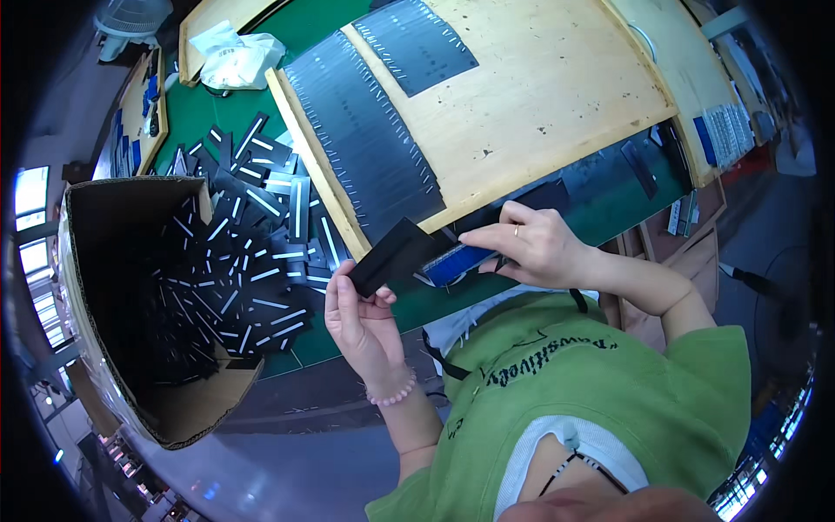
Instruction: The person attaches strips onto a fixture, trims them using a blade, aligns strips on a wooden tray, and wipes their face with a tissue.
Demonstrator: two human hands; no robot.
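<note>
The left hand [361, 317] is raised just off the near edge of the green tabletop [609, 217], fingers and thumb pinched around the lower end of a flat black rectangular piece [391, 255], which tilts up and to the right from the grip. The right hand [531, 248] comes in from the right, its fingers curled over a small blue block-shaped tool [457, 264] that sits just beside the upper end of the black piece; the tool seems to touch that end, though the overlap makes this hard to confirm. Toward the left edge of the tabletop a brown cardboard box [87, 287] lies tipped on its side with its open mouth facing right, and a heap of black pieces with white strips [252, 252] spills from it across the green surface. Farther back, a plywood board [539, 96] rests on the tabletop, with rows of dark pieces laid overlapping [365, 139] along its left edge and a second dark batch [417, 43] near its far edge. A crumpled white bag [233, 59] lies at the far left corner.
</note>
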